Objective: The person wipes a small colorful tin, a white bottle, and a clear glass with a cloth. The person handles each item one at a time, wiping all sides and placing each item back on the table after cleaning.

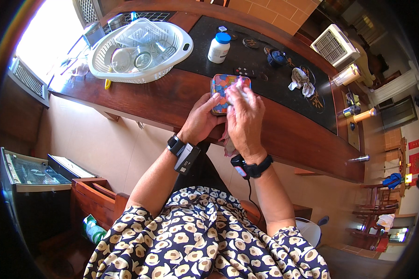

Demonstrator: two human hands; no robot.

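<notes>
My left hand (203,117) grips a small, multicoloured patterned box (220,83) by its near left side, thumb along the edge. The box has rounded corners and is held over the front edge of the wooden table (153,92). Across its upper face lies my right hand (246,120), slightly blurred, with a pinkish cloth (230,148) bunched under the fingers. Part of that cloth hangs below the hand, past the table edge. Fingers and cloth hide much of the box's right half.
Beyond the box are a black remote control (244,72) and a white bottle with a blue cap (219,48). A white plastic basket (176,61) of clear containers stands left. A dark blue teapot (276,58) and crumpled tissue (301,82) lie right on the black inset (199,62).
</notes>
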